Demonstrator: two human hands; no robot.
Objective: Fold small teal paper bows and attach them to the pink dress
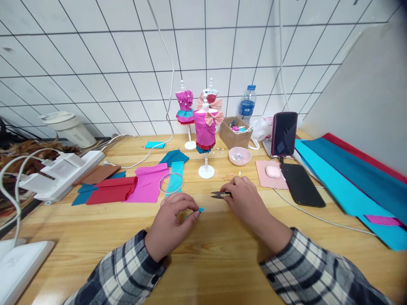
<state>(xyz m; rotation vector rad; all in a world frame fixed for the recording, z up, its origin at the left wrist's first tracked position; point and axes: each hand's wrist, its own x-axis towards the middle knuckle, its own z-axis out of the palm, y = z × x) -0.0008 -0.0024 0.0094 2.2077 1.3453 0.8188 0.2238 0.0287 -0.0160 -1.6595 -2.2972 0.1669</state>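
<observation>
My left hand (173,222) rests on the wooden table (95,237) with its fingers pinched on a small blue paper scrap (200,210). My right hand (246,201) lies beside it, closed around small black thread snips (218,195) whose blades point left. Just beyond both hands stands a small mannequin in a pink dress with a bow (205,129). Two more dressed mannequins (185,106) stand behind it.
Pink, red, brown and blue paper sheets (127,186) and a wire ring (171,183) lie to the left. A cardboard box (235,133), pink bead dish (239,156), water bottle (247,103), propped phone (284,133), black phone (302,184) and blue sheets (349,182) sit right. Power strip (60,171) far left.
</observation>
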